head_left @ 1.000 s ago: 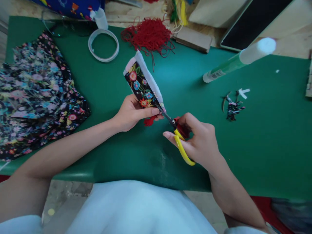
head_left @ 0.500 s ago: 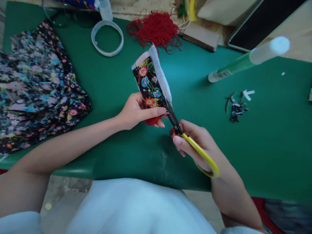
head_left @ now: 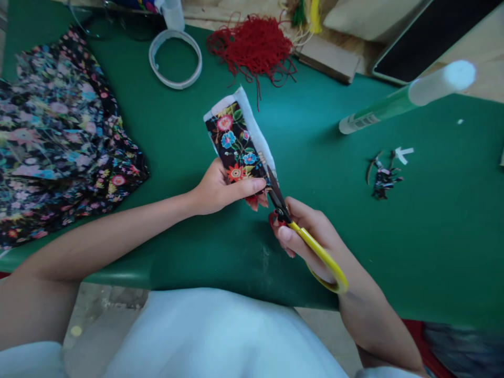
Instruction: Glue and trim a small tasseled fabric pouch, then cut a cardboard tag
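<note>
My left hand [head_left: 222, 190] is closed on a small black floral piece [head_left: 236, 137] with a white layer showing along its top and right edges. The thumb lies on its lower part, and something red shows beneath the fingers. Wrapped round the yellow and red handles of the scissors [head_left: 315, 251] is my right hand [head_left: 311, 226]. The dark blades point up and left and meet the piece's lower right edge, just beside my left thumb. Whether the blades are fully closed is unclear.
Floral cloth [head_left: 66, 142] covers the left of the green table [head_left: 177, 131]. Toward the back are a tape ring [head_left: 175, 59], red cords [head_left: 255, 47], a flat block [head_left: 328, 60] and a dark-screened device [head_left: 429, 37]. Right of centre lie a green-and-white tube [head_left: 405, 100] and dark scraps [head_left: 384, 181].
The far end of the floral piece has shifted left and a little toward me. My right hand and the scissors have moved slightly left and down, still at the piece's right edge.
</note>
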`<control>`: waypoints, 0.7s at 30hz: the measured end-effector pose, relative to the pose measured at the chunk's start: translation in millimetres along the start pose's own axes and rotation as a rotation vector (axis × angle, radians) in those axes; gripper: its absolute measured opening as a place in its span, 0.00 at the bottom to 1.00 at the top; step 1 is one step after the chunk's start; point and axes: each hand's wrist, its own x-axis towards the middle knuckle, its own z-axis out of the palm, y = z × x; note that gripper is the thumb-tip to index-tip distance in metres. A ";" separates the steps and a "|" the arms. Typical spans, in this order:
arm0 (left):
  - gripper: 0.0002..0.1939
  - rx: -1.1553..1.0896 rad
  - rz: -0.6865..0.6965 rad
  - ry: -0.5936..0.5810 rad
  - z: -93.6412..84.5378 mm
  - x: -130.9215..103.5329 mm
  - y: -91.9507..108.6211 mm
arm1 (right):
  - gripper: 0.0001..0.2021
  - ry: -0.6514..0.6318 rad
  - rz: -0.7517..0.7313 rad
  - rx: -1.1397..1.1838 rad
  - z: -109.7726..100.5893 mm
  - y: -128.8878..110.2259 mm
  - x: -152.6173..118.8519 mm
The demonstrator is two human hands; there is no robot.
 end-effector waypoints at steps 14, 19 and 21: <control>0.20 0.061 0.012 0.017 6.6 -1.7 4.6 | 0.24 -0.040 -0.042 -0.068 -4.2 2.2 1.5; 0.20 0.122 0.050 -0.019 4.8 -2.1 3.7 | 0.23 -0.042 -0.054 -0.096 -4.4 0.8 0.7; 0.20 0.129 0.073 -0.025 4.1 -2.3 2.9 | 0.23 -0.039 -0.058 -0.099 -3.8 0.0 0.7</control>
